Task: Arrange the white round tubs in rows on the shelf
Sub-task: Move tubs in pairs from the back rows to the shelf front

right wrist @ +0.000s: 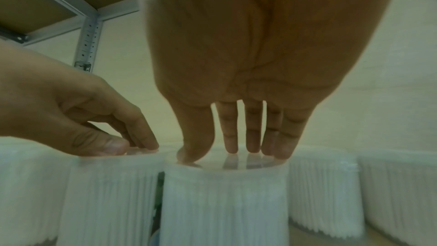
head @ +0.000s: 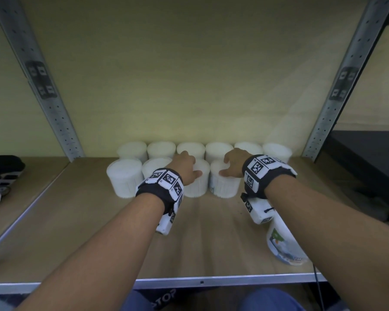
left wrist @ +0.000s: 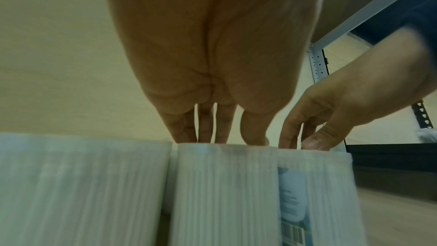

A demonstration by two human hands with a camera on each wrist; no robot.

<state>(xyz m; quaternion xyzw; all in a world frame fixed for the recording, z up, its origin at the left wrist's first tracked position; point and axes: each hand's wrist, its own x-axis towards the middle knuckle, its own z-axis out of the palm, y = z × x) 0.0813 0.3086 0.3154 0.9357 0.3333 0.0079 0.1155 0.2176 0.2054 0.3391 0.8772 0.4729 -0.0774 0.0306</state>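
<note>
Six white ribbed round tubs (head: 161, 150) line the back of the wooden shelf (head: 94, 232). In front of them stands a second row of several tubs. My left hand (head: 185, 167) rests its fingertips (left wrist: 222, 137) and thumb on the lid of the third front tub (head: 197, 187) (left wrist: 224, 194). My right hand (head: 233, 163) (right wrist: 234, 149) presses straight fingers and thumb on the lid of the fourth front tub (head: 225, 187) (right wrist: 224, 203), which carries a blue label (left wrist: 293, 194). The two tubs stand upright and almost touch. Neither hand wraps a tub.
A white bottle with a coloured label (head: 283, 245) lies at the shelf's front right, under my right forearm. Perforated metal uprights (head: 45, 90) (head: 337, 95) flank the bay. Dark gear (head: 2, 173) sits on the neighbouring shelf at left. A metal lip (head: 211, 281) edges the front.
</note>
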